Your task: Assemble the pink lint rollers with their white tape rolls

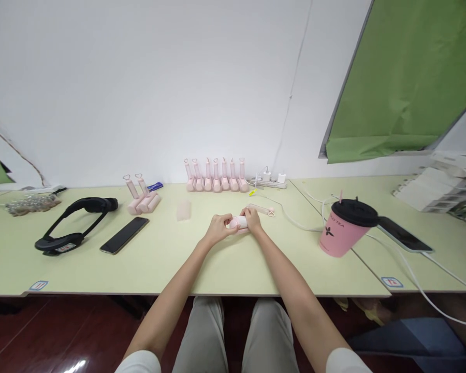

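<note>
My left hand [218, 228] and my right hand [252, 219] meet over the table, closed around the two ends of a short pink-and-white cylinder [239, 223]. Another pink part shows just beneath it, partly hidden by my fingers. Behind my right hand lies a clear pinkish tube with a heart-shaped end [261, 209]. To the left of my hands is a small pale pink translucent sheet or bag [184, 210]. Several pink pieces with upright heart-topped tubes [216, 176] stand in a row by the wall.
More pink pieces [143, 202] stand at left, near a black phone [125, 235] and a black headset strap [75, 225]. A pink cup with a black lid [344, 230] stands at right, beside white cables and another phone [404, 234]. A power strip [272, 183] lies by the wall.
</note>
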Motion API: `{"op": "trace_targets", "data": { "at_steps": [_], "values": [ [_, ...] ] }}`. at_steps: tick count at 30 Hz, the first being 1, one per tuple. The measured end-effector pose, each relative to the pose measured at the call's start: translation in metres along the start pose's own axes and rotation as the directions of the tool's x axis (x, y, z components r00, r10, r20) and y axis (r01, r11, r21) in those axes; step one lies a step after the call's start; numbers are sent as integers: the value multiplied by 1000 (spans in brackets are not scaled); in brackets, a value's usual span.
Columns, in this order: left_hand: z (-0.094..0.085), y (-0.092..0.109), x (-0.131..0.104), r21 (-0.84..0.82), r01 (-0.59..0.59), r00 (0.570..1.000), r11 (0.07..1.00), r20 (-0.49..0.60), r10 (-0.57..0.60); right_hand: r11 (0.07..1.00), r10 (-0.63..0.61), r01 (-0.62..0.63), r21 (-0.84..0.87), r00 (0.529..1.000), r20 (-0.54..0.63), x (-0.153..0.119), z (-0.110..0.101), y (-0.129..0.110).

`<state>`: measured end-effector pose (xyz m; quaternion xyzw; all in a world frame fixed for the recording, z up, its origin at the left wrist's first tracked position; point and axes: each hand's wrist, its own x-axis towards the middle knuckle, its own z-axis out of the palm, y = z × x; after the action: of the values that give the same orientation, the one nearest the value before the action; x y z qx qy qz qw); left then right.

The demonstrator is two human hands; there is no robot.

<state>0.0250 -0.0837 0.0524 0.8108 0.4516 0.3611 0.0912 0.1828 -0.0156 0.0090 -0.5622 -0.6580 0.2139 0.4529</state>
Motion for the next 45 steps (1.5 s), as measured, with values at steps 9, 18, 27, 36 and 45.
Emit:
{"op": "trace_targets", "data": {
  "at_steps": [9,18,27,36,45],
  "values": [
    [-6,-3,-13,65,-96,995,993,3,96,999,12,-4,-46,983,184,14,5,-12],
    [3,-9,-10,14,-79,995,997,55,78,983,-102,148,-112,936,337,1,-3,-38],
    [35,-17,-5,112,74,997,991,3,-75,844,-8,64,-532,994,108,1,-2,-33],
    [37,-23,5,4,145,989,989,-40,-145,877,88,-13,-480,987,134,21,8,-33],
    [25,-23,12,-86,168,982,982,-77,-175,952,108,-25,-306,961,256,42,8,-38]
  ]
}}
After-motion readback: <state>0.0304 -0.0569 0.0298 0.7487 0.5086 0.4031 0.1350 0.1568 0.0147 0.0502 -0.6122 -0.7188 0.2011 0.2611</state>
